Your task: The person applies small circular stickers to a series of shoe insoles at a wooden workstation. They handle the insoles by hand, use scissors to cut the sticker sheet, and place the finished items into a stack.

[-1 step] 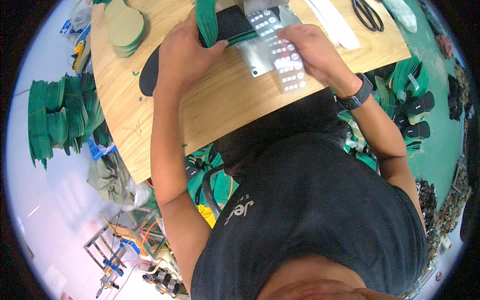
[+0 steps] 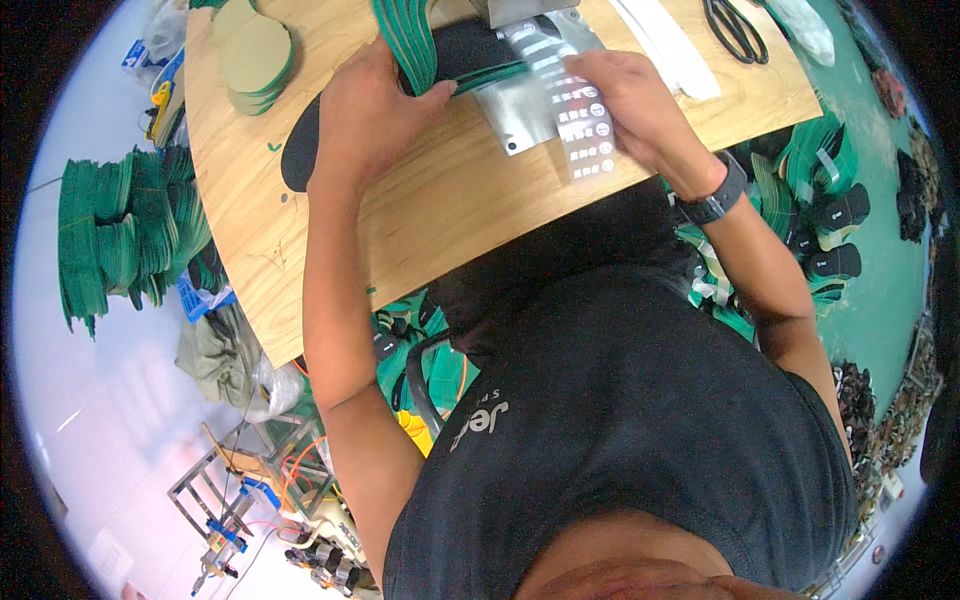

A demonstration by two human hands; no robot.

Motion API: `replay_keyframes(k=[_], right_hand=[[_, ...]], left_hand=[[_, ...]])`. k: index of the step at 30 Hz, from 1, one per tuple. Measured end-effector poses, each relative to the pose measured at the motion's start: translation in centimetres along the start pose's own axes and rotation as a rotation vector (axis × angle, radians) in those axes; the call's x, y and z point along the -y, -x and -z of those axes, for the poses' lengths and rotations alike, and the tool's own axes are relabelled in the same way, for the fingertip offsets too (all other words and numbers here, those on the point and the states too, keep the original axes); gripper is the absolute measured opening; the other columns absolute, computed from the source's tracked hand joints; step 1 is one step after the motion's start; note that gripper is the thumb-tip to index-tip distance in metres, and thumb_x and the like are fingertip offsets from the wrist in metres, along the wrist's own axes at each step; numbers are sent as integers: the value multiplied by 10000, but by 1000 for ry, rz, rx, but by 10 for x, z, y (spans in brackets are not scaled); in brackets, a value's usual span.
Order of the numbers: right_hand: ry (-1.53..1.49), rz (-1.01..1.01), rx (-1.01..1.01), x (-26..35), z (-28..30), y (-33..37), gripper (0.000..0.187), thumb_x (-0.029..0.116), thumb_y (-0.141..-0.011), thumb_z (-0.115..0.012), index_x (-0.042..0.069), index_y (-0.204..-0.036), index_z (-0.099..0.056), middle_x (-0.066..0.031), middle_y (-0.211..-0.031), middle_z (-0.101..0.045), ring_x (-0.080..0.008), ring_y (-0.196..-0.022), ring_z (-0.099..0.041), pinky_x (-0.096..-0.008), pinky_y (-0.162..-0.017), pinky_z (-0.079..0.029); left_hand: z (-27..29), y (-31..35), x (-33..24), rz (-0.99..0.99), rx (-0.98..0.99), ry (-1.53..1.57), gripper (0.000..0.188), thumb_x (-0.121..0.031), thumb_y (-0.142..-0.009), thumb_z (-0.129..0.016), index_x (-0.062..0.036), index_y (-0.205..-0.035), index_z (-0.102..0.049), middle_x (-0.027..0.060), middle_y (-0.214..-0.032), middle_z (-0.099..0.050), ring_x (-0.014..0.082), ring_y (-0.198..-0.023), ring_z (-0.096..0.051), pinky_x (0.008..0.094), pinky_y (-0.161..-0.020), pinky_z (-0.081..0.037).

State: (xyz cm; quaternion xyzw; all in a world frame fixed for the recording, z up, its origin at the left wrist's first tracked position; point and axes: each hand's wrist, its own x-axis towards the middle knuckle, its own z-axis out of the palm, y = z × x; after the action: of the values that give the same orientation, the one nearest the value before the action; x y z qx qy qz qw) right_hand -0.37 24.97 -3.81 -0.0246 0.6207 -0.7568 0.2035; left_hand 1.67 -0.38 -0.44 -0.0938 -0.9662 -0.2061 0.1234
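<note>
My left hand (image 2: 365,110) is closed round a bundle of green-edged insoles (image 2: 405,45) at the table's far side, its thumb along the edge of a black-topped insole (image 2: 465,55). The other fingers are partly hidden behind the bundle. Another black insole (image 2: 300,150) lies partly under my left wrist. My right hand (image 2: 630,105) pinches a clear strip of white-printed labels (image 2: 582,130). The strip hangs slantwise over a shiny metal plate (image 2: 510,125), its upper end by the black insole. Above them a metal machine part (image 2: 520,10) is cut off by the frame.
Beige insoles (image 2: 250,50) are stacked at the wooden table's (image 2: 430,210) far left. White strips (image 2: 665,45) and black-handled scissors (image 2: 735,30) lie far right. Tall green insole stacks (image 2: 130,230) stand left of the table; more insoles (image 2: 835,225) are piled to the right.
My right hand and the label strip have shifted slightly to the right. The upper green-edged insoles have moved a little to the left; my left hand stays nearly in place.
</note>
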Motion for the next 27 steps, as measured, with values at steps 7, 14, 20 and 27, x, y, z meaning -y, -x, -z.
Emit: replay_keyframes(k=[7,14,20,27], right_hand=[[-102,-72,-94,15,-2,5,188,157,-908,-556,-17,-856,-605,-50,-732,-617,-104,-583,-577,-221,-511,-464],[211,-160,-4,21,-19,4,280,213,-927,-553,29,-730,-625,2,-592,-585,-45,-440,-481,-187,-379,-331],[240,-149,-22,16,-16,-2,264,218,-928,-553,23,-764,-624,-1,-605,-592,-40,-453,-505,-175,-380,-354],[234,-187,47,15,-9,-5,252,228,-932,-551,29,-791,-615,3,-657,-605,-42,-479,-529,-160,-412,-417]], left_hand=[[18,-6,1,223,-84,432,227,-199,-719,-651,-3,-828,-619,111,-704,-625,162,-638,-562,300,-654,-468],[17,0,20,288,-297,769,157,-109,-704,-632,24,-779,-602,19,-710,-615,112,-664,-540,275,-651,-455],[16,-1,21,213,-307,685,149,-128,-690,-637,7,-705,-574,13,-649,-579,99,-600,-491,272,-604,-439],[17,3,10,256,-262,576,158,-142,-699,-643,1,-718,-579,13,-645,-586,97,-598,-496,277,-600,-445]])
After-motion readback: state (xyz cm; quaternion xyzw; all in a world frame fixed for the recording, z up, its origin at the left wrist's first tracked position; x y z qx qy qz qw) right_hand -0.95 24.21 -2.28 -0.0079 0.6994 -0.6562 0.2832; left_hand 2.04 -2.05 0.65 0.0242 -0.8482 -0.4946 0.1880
